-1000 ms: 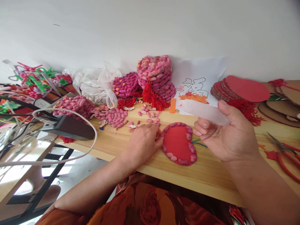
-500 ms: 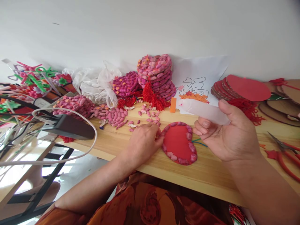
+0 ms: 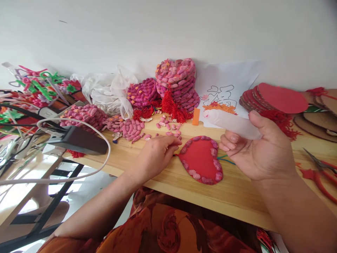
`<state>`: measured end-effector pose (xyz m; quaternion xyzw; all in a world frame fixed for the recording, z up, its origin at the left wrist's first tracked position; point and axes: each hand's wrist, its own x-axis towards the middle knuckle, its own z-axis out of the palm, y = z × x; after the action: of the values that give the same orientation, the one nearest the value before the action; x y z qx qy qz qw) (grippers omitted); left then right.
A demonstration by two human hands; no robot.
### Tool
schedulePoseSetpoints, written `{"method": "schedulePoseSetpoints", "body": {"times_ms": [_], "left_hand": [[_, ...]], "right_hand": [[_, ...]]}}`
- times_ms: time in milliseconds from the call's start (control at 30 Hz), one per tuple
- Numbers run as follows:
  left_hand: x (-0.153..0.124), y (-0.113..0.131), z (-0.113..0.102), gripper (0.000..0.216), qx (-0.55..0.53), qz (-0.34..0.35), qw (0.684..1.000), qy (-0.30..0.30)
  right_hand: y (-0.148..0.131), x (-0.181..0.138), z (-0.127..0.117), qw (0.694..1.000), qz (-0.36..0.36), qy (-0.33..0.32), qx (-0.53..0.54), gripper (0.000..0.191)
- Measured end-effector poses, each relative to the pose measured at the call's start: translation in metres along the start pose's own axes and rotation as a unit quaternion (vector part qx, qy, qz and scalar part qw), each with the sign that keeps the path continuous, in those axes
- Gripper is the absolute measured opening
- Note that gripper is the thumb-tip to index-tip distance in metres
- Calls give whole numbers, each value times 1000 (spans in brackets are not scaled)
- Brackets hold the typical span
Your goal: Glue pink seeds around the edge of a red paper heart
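Observation:
A red heart-shaped card (image 3: 200, 158), rimmed with pink painted shells, lies flat on the wooden table (image 3: 237, 196). My left hand (image 3: 155, 156) rests just left of the heart. Its fingers are pressed together, with the tips beside loose pink shells (image 3: 168, 126); what they pinch, if anything, is hidden. My right hand (image 3: 260, 154) is raised to the right of the heart, palm toward me. It is closed round a translucent white tube (image 3: 231, 123) that points left.
Stacks of finished shell hearts with red tassels (image 3: 179, 80) and a plastic bag (image 3: 105, 91) stand against the wall. Red card discs (image 3: 281, 98) and red-handled scissors (image 3: 318, 172) lie at the right. A black box with a white cable (image 3: 79, 140) sits at the table's left end.
My left hand has come off the heart's left edge and shifted slightly left toward the loose shells. The right hand with the tube has hardly moved.

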<state>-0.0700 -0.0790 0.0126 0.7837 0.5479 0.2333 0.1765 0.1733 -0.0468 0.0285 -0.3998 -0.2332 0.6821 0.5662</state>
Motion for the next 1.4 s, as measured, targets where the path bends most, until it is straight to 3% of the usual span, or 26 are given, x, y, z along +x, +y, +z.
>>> {"method": "schedulePoseSetpoints", "body": {"times_ms": [933, 1400], "left_hand": [[-8, -3, 7, 21, -16, 19, 999, -43], [-6, -15, 15, 41, 48, 156, 986, -14]], "right_hand": [[-1, -1, 2, 1000, 7, 15, -2, 28], [-2, -1, 2, 1000, 3, 15, -6, 27]]}}
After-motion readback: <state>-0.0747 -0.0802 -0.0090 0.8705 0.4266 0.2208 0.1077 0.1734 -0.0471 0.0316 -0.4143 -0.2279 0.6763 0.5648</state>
